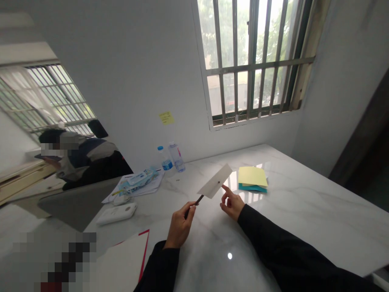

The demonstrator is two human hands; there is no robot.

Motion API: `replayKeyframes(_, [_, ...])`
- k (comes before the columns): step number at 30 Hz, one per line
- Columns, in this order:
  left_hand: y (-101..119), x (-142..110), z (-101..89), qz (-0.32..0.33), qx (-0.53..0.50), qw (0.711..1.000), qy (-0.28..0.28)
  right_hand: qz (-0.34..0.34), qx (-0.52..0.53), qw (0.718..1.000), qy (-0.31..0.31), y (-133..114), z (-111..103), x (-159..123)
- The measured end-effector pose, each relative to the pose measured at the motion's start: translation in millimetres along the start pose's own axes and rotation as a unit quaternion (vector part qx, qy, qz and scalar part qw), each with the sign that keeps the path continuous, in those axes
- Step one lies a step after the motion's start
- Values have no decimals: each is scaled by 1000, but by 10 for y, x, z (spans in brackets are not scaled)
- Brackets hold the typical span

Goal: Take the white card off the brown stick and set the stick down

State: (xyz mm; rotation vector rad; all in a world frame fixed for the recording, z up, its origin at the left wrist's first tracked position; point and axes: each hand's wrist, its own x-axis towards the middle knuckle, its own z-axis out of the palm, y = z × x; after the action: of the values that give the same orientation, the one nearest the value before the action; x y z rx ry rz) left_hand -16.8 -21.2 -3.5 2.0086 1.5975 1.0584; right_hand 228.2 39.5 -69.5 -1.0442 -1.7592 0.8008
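My left hand [180, 225] grips a thin dark stick [199, 200], possibly a pencil, between thumb and fingers. A white paper rectangle [215, 181] sits tilted on the stick's far end, with a small dark hole or dot at its middle. My right hand [232, 205] is just beside the paper, its index finger reaching to the paper's lower edge. I cannot tell whether that fingertip touches it. This hand holds nothing. Both forearms are in black sleeves, resting over the white marble table [304, 219].
Yellow notepaper [253, 177] lies on blue paper [252, 188] to the right. Two water bottles [165, 159], papers with packets [136, 184], a white rounded device [117, 213] and a red-edged white folder [124, 259] sit left. A mirror [73, 134] reflects a seated person.
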Motion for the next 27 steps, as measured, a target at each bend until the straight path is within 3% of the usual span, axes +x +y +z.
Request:
replayKeyframes(5, [-5, 13, 19, -1, -14, 1000, 1, -85, 20, 993, -83, -223, 19, -73])
replayKeyframes(8, [-11, 11, 15, 3, 4, 1000, 5, -122, 12, 990, -77, -349, -36, -86])
replayKeyframes(12, [-45, 5, 21, 13, 42, 999, 12, -106, -6, 992, -64, -431, -137, -76])
replayKeyframes(19, [-103, 21, 36, 26, 106, 994, 30, -109, -6, 983, -145, -476, -129, -110])
replayKeyframes(27, [-70, -4, 28, 66, 148, 987, -3, -100, -48, 992, -52, -484, -286, -50])
